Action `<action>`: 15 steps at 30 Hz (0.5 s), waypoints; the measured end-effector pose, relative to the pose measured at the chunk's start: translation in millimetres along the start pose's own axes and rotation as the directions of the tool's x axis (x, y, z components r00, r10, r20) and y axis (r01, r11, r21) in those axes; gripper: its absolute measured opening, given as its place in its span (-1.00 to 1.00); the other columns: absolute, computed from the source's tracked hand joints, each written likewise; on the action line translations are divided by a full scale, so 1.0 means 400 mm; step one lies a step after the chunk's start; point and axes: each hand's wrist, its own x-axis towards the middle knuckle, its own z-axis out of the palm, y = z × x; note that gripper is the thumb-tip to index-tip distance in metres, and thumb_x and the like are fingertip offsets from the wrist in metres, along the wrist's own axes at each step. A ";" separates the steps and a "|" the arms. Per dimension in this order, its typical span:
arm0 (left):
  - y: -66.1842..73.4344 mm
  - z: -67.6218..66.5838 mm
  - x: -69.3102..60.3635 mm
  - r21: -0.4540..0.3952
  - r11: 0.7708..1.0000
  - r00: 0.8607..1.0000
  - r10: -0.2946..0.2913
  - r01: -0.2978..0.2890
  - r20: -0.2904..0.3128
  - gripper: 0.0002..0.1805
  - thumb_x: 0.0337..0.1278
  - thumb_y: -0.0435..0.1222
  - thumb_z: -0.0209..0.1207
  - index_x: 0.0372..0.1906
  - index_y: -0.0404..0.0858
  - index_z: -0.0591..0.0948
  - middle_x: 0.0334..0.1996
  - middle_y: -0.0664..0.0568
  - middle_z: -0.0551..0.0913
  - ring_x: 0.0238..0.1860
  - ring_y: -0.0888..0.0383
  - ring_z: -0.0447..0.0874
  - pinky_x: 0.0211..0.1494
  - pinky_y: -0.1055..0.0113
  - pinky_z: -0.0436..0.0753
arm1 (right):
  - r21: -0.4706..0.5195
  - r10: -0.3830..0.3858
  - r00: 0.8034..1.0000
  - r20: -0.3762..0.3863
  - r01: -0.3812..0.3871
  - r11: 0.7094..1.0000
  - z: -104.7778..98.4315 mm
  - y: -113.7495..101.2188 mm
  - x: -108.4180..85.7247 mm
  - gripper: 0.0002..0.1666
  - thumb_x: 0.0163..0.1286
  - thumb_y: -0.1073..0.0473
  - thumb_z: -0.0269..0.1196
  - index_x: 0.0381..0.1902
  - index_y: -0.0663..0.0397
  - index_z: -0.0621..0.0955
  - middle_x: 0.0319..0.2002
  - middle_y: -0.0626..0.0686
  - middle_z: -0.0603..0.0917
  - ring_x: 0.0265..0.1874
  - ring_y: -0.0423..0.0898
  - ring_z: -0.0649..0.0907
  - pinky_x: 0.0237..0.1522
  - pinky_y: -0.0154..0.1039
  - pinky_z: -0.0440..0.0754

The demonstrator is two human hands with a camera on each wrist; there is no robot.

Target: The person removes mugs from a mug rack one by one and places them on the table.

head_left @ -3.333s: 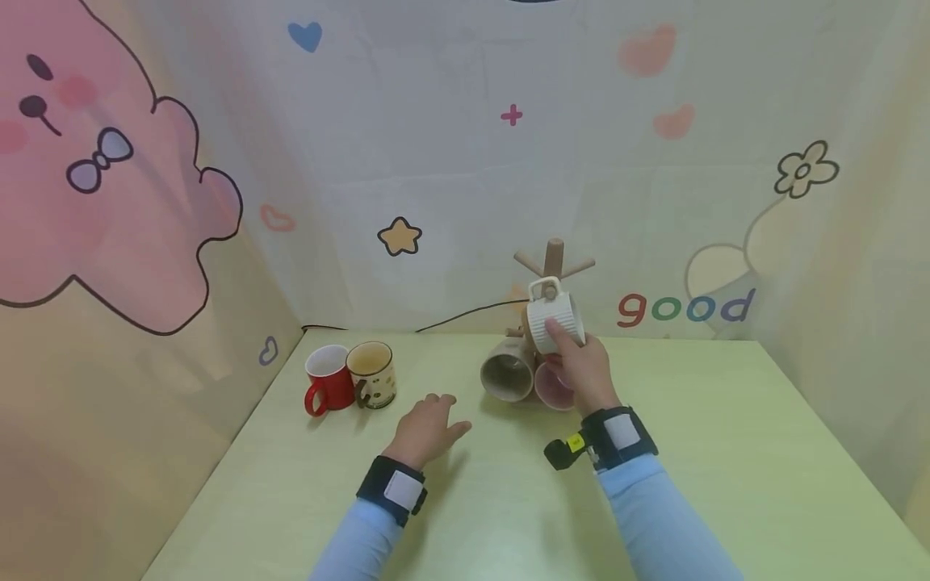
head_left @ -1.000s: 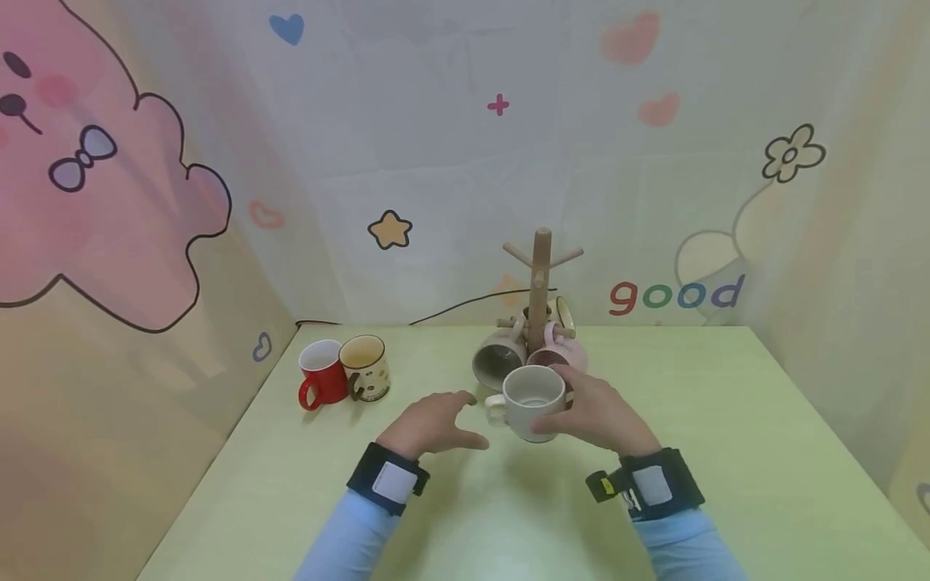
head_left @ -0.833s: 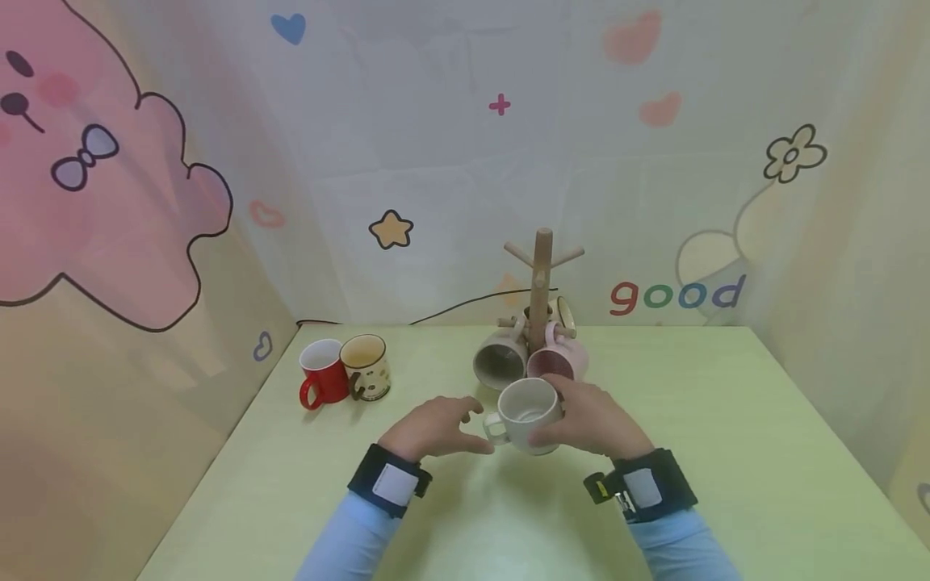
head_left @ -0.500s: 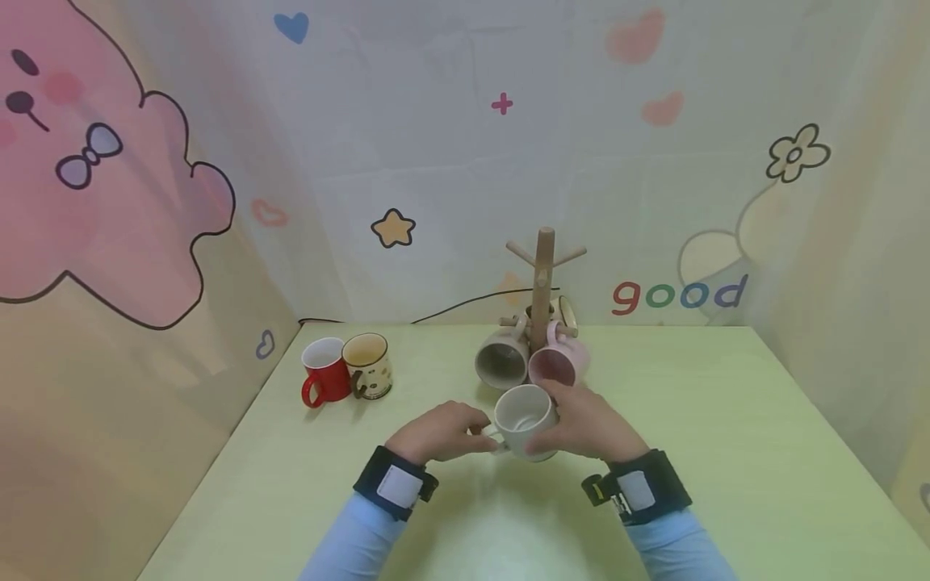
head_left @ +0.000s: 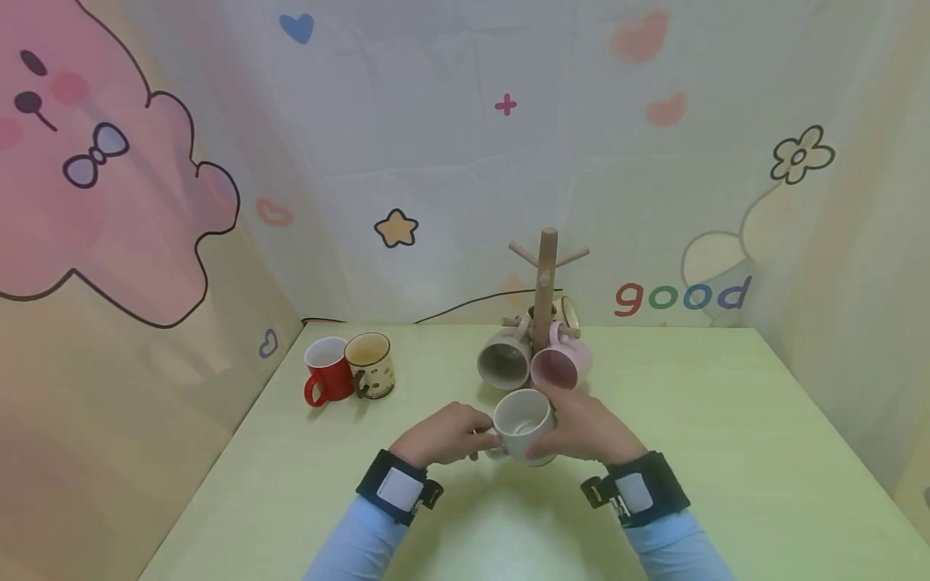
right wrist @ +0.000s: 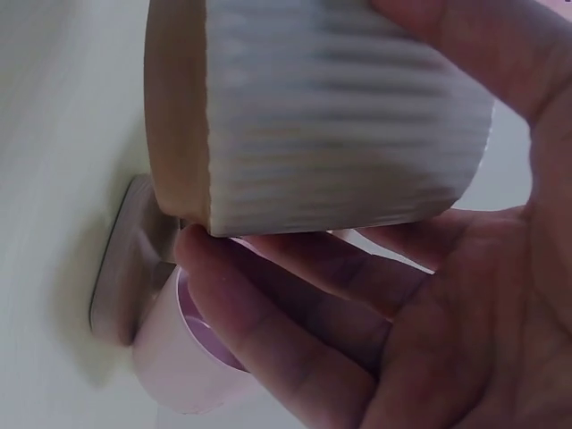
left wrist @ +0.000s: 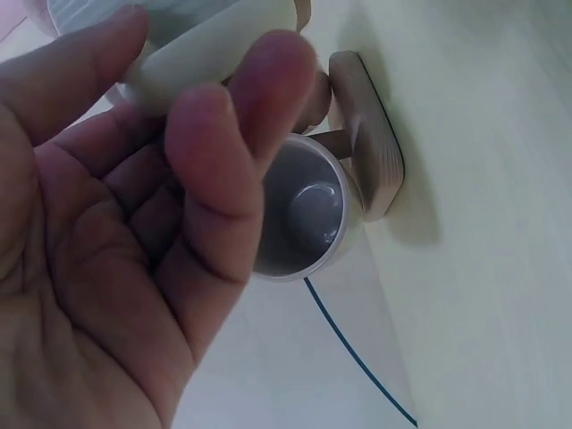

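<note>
A white ribbed mug is held upright, mouth up, in front of a wooden mug tree. My right hand grips its body from the right, thumb on the near side; the right wrist view shows the ribbed wall and brown base of the mug between thumb and fingers. My left hand pinches the handle on the mug's left side. In the left wrist view the fingers are curled by the handle, partly hiding it. A grey mug and a pink mug hang low on the tree.
A red mug and a cream patterned mug stand side by side at the table's back left. Another cream mug hangs behind the tree's post. The table meets a printed cloth backdrop.
My right hand brought the white mug from beside the tree's post down toward me, turning it upright. My left hand moved right and took its handle within the last second.
</note>
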 end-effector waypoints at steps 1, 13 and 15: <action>-0.001 0.000 -0.001 -0.008 1.000 1.000 0.001 -0.001 -0.006 -0.84 0.37 -0.23 0.18 -0.29 -0.19 0.71 -0.39 0.05 0.73 -0.46 0.11 0.69 -0.46 0.42 0.57 | 0.004 -0.005 1.000 -0.001 0.005 1.000 0.001 0.001 0.000 -0.01 -0.15 0.10 0.64 0.26 0.04 0.43 -0.11 0.11 0.64 -0.18 -0.01 0.60 -0.13 0.01 0.58; -0.012 -0.016 -0.018 -0.084 0.996 0.998 0.002 -0.007 -0.070 -0.86 0.34 -0.28 0.21 -0.25 -0.23 0.74 -0.40 0.13 0.70 -0.43 0.25 0.64 -0.35 0.41 0.61 | 0.086 -0.023 0.999 0.047 0.018 0.996 0.006 0.015 0.006 -0.04 -0.02 0.07 0.60 0.30 0.09 0.40 -0.01 0.14 0.62 -0.07 0.07 0.63 -0.06 0.08 0.60; -0.016 -0.019 -0.022 -0.093 0.996 0.998 -0.011 0.005 -0.070 -0.86 0.34 -0.27 0.21 -0.24 -0.22 0.74 -0.38 0.13 0.70 -0.42 0.24 0.64 -0.33 0.40 0.62 | 0.099 -0.030 0.998 0.059 0.024 0.995 0.002 0.015 0.004 -0.07 0.01 0.09 0.59 0.31 0.08 0.40 0.02 0.15 0.62 -0.03 0.11 0.63 -0.05 0.10 0.60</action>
